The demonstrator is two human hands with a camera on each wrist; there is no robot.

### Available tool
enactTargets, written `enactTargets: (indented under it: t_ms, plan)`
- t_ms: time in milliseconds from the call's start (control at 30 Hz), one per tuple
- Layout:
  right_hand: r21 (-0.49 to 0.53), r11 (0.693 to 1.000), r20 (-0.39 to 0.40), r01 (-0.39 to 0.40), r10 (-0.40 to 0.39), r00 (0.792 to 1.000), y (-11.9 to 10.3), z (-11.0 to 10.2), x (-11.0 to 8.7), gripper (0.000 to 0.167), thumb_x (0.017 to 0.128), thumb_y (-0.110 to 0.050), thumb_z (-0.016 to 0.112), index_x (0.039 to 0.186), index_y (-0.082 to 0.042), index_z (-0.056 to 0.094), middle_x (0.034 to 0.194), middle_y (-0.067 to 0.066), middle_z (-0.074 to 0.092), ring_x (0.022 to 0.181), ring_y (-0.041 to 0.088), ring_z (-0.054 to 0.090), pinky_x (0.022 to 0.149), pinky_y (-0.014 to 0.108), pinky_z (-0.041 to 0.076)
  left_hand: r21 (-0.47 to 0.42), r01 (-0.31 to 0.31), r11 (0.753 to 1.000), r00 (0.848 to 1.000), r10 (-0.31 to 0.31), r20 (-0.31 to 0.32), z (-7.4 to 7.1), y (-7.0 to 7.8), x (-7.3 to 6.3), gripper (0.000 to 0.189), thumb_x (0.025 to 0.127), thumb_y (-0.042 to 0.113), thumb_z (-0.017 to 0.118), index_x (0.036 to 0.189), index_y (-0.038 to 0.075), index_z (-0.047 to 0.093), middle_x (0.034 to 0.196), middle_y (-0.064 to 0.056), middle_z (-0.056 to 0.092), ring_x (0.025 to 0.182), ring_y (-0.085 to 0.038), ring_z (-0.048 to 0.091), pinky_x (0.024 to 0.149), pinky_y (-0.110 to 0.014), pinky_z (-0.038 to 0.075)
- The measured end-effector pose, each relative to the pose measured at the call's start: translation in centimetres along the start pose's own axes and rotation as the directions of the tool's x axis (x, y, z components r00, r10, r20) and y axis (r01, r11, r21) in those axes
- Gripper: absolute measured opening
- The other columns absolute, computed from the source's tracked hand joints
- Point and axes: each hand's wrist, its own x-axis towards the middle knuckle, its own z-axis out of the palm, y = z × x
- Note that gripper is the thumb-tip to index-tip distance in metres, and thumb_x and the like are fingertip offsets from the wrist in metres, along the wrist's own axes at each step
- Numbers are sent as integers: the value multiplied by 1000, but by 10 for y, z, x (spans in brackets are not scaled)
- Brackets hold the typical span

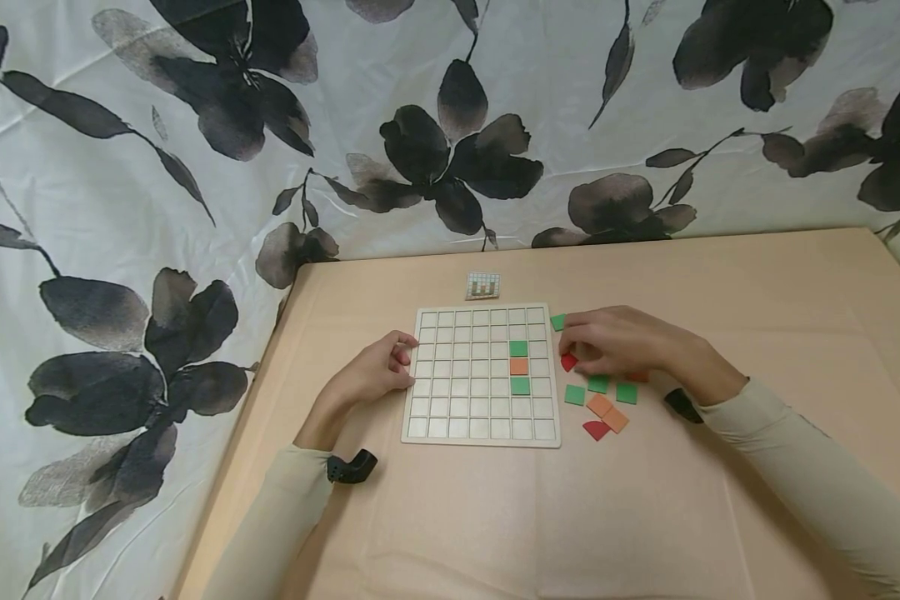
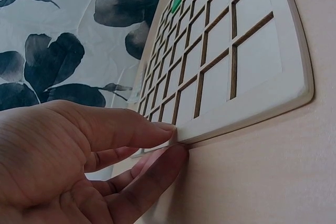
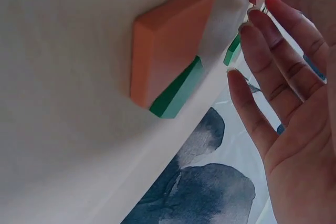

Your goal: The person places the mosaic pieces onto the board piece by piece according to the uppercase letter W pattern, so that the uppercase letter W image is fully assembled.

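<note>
A white grid board [image 1: 457, 438] lies flat, with two green tiles and one orange tile [image 1: 519, 366] stacked in a column of its squares. My left hand [image 1: 375, 367] holds the board's left edge; in the left wrist view the thumb [image 2: 157, 134] lies on the rim and the fingertips are just below it. To the right of the board, my right hand [image 1: 618, 340] pinches a red piece [image 1: 568, 362] between thumb and finger, and the piece shows at the thumb tip in the right wrist view. A green tile [image 1: 558, 322] lies by the board's upper right edge.
Loose pieces lie right of the board: green tiles [image 1: 574, 395], overlapping orange tiles [image 1: 607, 412] and a red quarter-round piece [image 1: 597, 430]. An orange piece [image 3: 173, 45] with a green one against it lies under the right wrist. Behind the board is a small pattern card [image 1: 483, 286].
</note>
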Motion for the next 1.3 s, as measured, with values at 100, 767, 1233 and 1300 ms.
enactTargets:
  t_ms: [100,767,1233,1300]
  plan:
    - [-24,1000,-12,-18,18,1000,-1,1,1,29,81,-34,84,105,-21,74,104,-6,65,90,11,56,77,30,52,-1,3,1000,1000,-3,2,0,0,0,52,90,-3,70,136,4,48,102,-10,50,87,-21,52,71,-29,44]
    - [-73,997,-43,-38,35,998,-2,6,5,26,79,-32,81,100,-19,74,95,-6,64,82,11,54,73,30,50,-15,1,1000,1000,-1,-2,0,1,-2,52,90,-4,70,137,4,48,103,-11,50,87,-21,51,72,-29,44]
    - [-34,999,12,-1,1,1000,0,-3,4,23,83,-17,80,105,-20,75,98,-5,62,86,12,54,74,30,49,-27,3,1000,1000,-3,-3,0,0,0,52,90,-4,69,137,4,48,103,-11,50,87,-21,52,72,-28,44]
    - [-34,999,6,-8,8,1000,1,-4,4,23,82,-18,82,104,-19,75,98,-5,61,86,12,54,74,30,50,-32,0,1000,1000,0,-3,-1,1,-1,52,90,-5,70,137,4,48,103,-11,50,87,-21,51,72,-28,44]
